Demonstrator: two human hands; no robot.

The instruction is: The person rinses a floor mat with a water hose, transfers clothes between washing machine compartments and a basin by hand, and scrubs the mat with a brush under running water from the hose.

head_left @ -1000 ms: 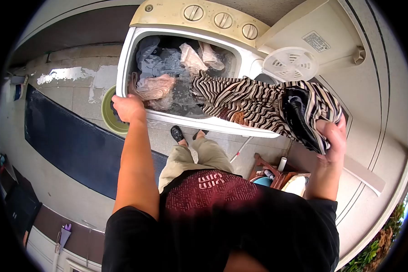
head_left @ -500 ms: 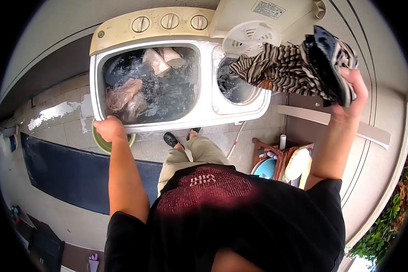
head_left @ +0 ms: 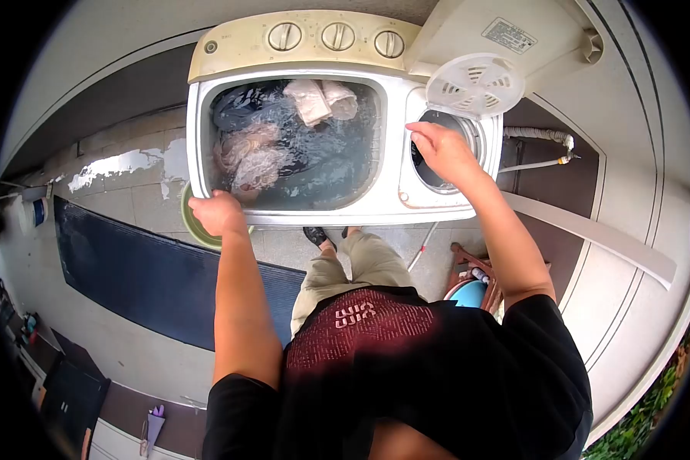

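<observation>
A twin-tub washing machine (head_left: 299,218) stands before me. My left hand (head_left: 221,213) grips the front left corner of its rim. In the wash tub, pale pink clothes (head_left: 253,157), a whitish cloth (head_left: 310,101) and dark fabric sit in churning, cloudy water. My right hand (head_left: 441,150) is over the mouth of the narrow spin tub (head_left: 477,142), fingers loosely bent and slightly apart, with nothing seen between them. The hand hides part of the opening, and the tub's inside is dark. The striped garment is out of sight.
A white slotted spin cover (head_left: 477,84) stands raised behind the spin tub, below the open lid (head_left: 506,23). Three knobs (head_left: 337,36) line the back panel. A green basin (head_left: 199,222) is under the left corner. A dark mat (head_left: 146,276) lies at left, a wooden stand (head_left: 468,264) at right.
My right hand has come left and down from beside the machine to the spin tub. The black-and-cream striped garment it held is no longer visible. My left hand stays on the rim.
</observation>
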